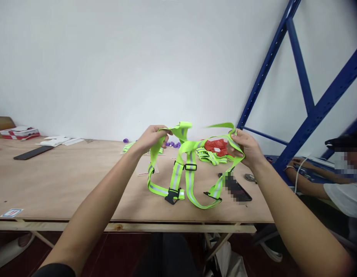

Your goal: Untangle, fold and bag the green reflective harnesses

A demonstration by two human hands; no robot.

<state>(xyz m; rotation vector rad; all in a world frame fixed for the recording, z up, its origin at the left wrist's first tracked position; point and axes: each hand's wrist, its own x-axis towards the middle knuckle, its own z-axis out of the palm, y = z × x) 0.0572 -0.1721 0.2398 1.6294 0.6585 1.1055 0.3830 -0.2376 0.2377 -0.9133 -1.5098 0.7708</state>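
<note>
The step in hand looks like opening out the harness (pixel 190 181) and sorting its straps: it hangs in the air between both hands, over the middle of the table (pixel 65 181), toward the front edge. Whether its lowest loops touch the wood, I cannot tell.

The left hand (pixel 157 136) pinches a strap at the upper left, fingers curled around it; the right hand (pixel 244 144) pinches the upper right between thumb and fingers. The hands are well apart, with slack webbing between them.

The next move, as I judge it, calls for keeping both pinches while the loops are drawn level and any twist is turned flat, so that the hanging straps do not cross.

The harness is bright yellow-green webbing with a silver-grey stripe along its middle. Black sliders (pixel 191 167) sit on the straps, and a black buckle (pixel 172 195) hangs at the lower left. The straps bow into loose curves below, and the top folds over near the left hand; a strap by the right hand is blurred at its tip.

Behind it, toward the table's back edge, lie more straps (pixel 213 157) beside a red bundle (pixel 216 147). A phone (pixel 244 195) lies near the front right corner.
</note>
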